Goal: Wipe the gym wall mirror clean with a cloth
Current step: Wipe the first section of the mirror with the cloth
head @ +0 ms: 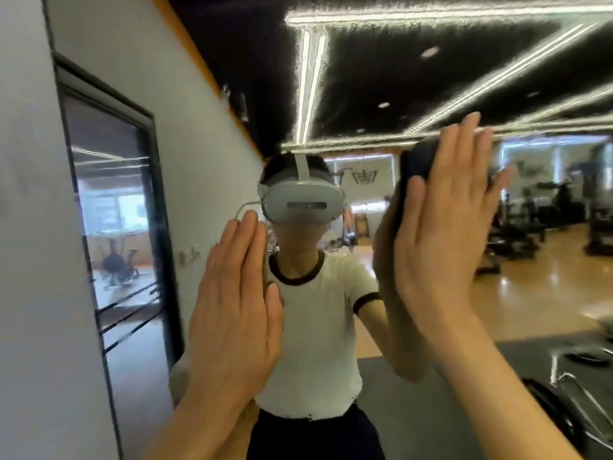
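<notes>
**Mirror under both my palms**

The mirror point(431, 78) fills the wall ahead of me, its left edge meeting a grey wall point(30, 227). My right hand point(438, 227) is flat, fingers straight and together, pressing a dark cloth point(414, 161) against the glass up high. My left hand point(235, 303) lies lower, fingers straight and closed together, flat on the glass and holding nothing. Open glass stretches right of the cloth and above it. The surface reflects ceiling lights, gym machines point(517, 227) and my headset point(302, 204).

Your left hand point(232, 313) lies flat on the mirror point(414, 78); to its right and higher, your right hand point(441, 234) presses the cloth point(414, 161) to the glass. Doorway point(112, 220) far left.
</notes>
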`<state>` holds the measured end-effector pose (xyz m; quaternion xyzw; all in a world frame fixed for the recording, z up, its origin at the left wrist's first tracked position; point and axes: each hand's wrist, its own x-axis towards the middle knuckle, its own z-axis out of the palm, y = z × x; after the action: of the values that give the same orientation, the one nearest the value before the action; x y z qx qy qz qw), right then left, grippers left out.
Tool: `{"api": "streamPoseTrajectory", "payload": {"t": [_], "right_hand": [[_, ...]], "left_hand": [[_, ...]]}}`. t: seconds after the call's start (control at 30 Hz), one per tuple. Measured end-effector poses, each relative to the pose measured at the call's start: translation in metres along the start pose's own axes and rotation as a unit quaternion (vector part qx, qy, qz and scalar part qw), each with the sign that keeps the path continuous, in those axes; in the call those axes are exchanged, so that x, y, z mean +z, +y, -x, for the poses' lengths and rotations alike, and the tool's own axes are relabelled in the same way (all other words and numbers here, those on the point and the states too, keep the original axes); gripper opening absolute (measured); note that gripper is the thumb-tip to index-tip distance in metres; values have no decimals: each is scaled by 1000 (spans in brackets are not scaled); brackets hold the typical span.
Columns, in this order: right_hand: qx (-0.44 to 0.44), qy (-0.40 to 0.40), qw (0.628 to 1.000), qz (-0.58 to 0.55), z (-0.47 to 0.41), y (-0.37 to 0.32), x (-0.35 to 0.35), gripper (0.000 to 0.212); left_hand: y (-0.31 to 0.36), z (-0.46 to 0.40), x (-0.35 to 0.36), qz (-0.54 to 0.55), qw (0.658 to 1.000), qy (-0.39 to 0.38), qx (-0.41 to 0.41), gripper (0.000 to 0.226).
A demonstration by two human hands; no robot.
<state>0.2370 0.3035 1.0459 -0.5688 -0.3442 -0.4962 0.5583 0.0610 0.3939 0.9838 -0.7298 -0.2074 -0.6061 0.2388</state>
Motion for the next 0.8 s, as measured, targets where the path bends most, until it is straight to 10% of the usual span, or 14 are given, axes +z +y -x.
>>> {"api": "streamPoseTrajectory", "payload": {"t": [0.2, 0.47, 0.7, 0.8], "right_hand": [[-232, -87, 969, -4, 76, -39, 10, 53], [138, 34, 990, -3, 62, 37, -8, 57], [-275, -112, 955, 21, 121, -37, 11, 54], [-148, -124, 981, 29, 92, 26, -11, 66]], "left_hand": [[-1, 0, -3, 35, 999, 0, 12, 54], [-23, 12, -32, 111, 994, -20, 3, 56], [-36, 18, -20, 39, 999, -7, 35, 57], [-38, 17, -19, 47, 998, -2, 35, 57]]}}
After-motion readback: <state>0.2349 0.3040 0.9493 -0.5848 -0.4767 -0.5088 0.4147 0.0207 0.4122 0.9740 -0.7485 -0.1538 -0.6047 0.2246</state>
